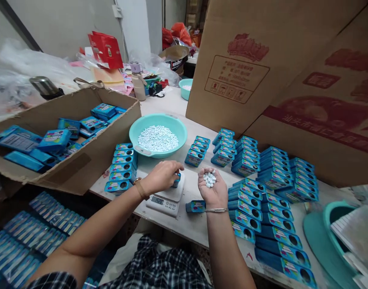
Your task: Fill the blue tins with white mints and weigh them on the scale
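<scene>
Left fingers (172, 166) overhang the scale (173, 196) near table edge (185, 232), right hand (213, 190) apart.

Two hands (162, 176) (216, 190), one scale (169, 200); two flasks (138, 85) (44, 86)

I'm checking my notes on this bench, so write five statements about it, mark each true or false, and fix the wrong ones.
1. The right hand is palm up, with small pale pieces in it. True.
2. The left hand is inside the turquoise bowl. False: it is over the white scale, and the turquoise bowl stands beyond it.
3. The open carton on the left has blue boxes inside. True.
4. The scale's display is blank. False: it shows digits.
5. A silver-coloured bangle is on the right wrist. True.
</scene>
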The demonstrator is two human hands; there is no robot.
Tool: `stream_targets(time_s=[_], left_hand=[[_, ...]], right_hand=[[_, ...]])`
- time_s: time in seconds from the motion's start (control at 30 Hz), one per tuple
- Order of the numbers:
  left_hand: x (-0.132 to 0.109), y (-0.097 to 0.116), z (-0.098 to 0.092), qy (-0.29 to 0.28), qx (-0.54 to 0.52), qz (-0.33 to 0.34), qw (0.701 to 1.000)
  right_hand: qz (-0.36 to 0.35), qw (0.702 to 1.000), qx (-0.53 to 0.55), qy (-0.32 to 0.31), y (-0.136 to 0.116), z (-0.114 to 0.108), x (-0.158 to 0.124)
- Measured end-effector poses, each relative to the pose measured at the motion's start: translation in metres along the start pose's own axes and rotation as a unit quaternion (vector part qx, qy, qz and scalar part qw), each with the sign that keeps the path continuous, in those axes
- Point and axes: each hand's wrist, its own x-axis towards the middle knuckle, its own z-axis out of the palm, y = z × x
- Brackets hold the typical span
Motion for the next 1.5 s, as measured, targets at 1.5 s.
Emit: stream_targets(time_s=[1.5], left_hand=[[-0.052, -0.021, -0.015, 0.161, -0.067, 0.012, 0.985]], right_hand=[[0.015, 0.993, 0.051, -0.103, -0.039, 0.004, -0.022]])
